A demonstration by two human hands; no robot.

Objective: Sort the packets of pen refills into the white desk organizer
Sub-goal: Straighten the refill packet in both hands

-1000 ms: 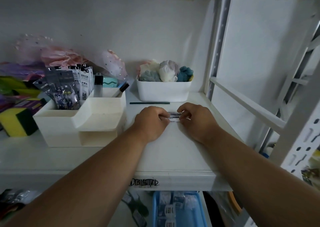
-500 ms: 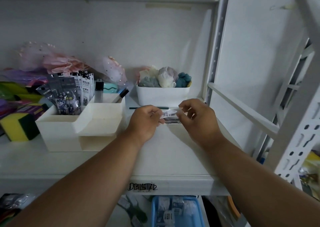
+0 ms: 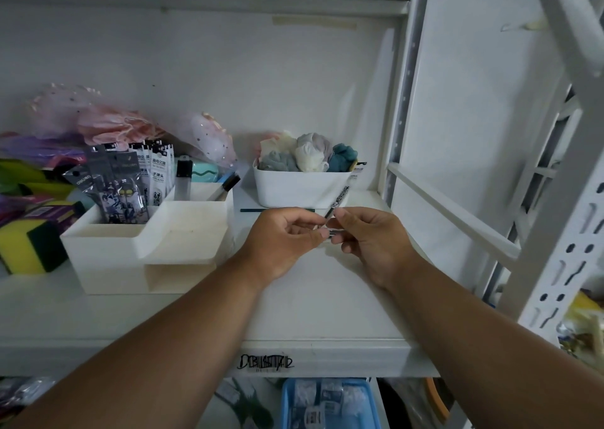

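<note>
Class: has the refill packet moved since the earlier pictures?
Yes. The refill packet has risen off the shelf; it now tilts up towards the white bin.

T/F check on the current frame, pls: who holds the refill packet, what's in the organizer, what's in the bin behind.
1. Both hands hold the refill packet: left hand and right hand. True.
2. The packet lies flat on the shelf. False: it is lifted, tilted up toward the back.
3. The white desk organizer's tall rear-left compartment is empty. False: packets stand upright in it.
4. The white bin behind the hands holds bundled cloth-like items. True.
5. A dark thin stick lies in front of the bin. True.
</note>
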